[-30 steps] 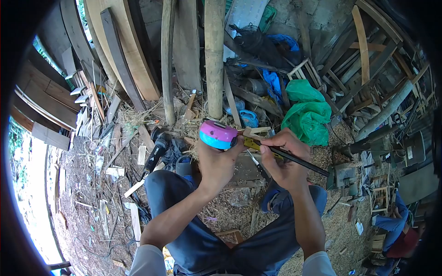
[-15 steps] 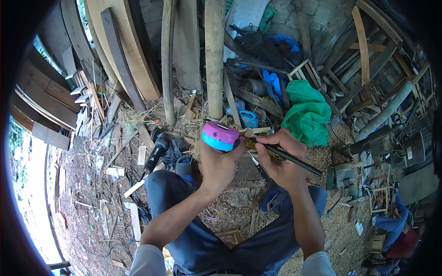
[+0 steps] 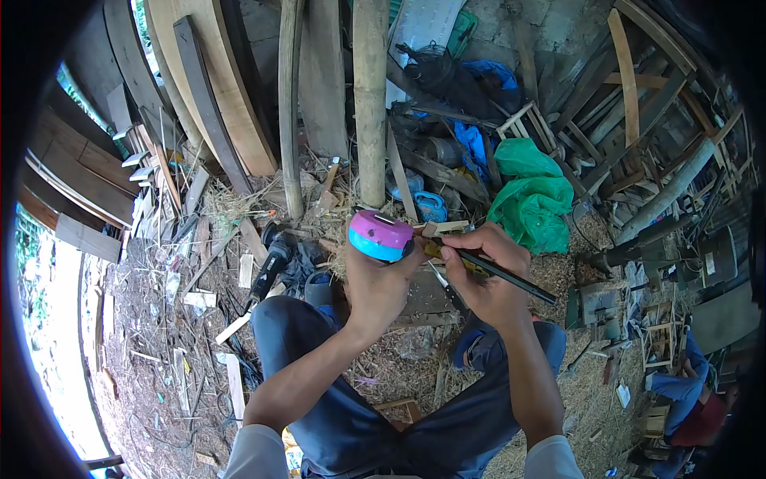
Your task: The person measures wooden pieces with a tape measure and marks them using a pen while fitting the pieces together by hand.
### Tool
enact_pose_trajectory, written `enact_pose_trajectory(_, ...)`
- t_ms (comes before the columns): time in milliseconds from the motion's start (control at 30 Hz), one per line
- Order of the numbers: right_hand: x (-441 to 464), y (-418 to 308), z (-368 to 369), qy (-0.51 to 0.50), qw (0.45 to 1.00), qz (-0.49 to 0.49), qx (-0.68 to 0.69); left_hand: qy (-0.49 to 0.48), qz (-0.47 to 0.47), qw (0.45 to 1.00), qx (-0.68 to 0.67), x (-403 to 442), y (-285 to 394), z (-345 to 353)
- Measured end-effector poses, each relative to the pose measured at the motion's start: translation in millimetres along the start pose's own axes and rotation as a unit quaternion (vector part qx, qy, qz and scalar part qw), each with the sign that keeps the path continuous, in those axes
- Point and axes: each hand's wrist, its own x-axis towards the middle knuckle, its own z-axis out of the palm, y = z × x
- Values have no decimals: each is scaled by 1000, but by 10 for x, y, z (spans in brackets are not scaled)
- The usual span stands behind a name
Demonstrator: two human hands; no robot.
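A pink and blue tape measure sits in my left hand, whose fingers are wrapped round it. A short length of yellow tape comes out of its right side, between my two hands. My right hand is closed on a long black pencil, which slants down to the right. The pencil's tip is near the tape, beside a small piece of pale wood. What the fingertips touch there is too small to tell.
A black power tool lies left of my knees. Bamboo post and boards stand in front. A green plastic bag lies at front right. Another person sits at far right. Wood scraps and shavings cover the floor.
My right hand and the pencil have shifted slightly left and down since the first frame. The tape measure has moved very slightly. Both hands keep their holds.
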Motion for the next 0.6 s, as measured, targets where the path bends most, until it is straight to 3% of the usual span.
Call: enact_pose_trajectory(600, -5, 2, 9, 7, 1000, -4, 7, 1, -5, 1000, -7, 6, -46, -20)
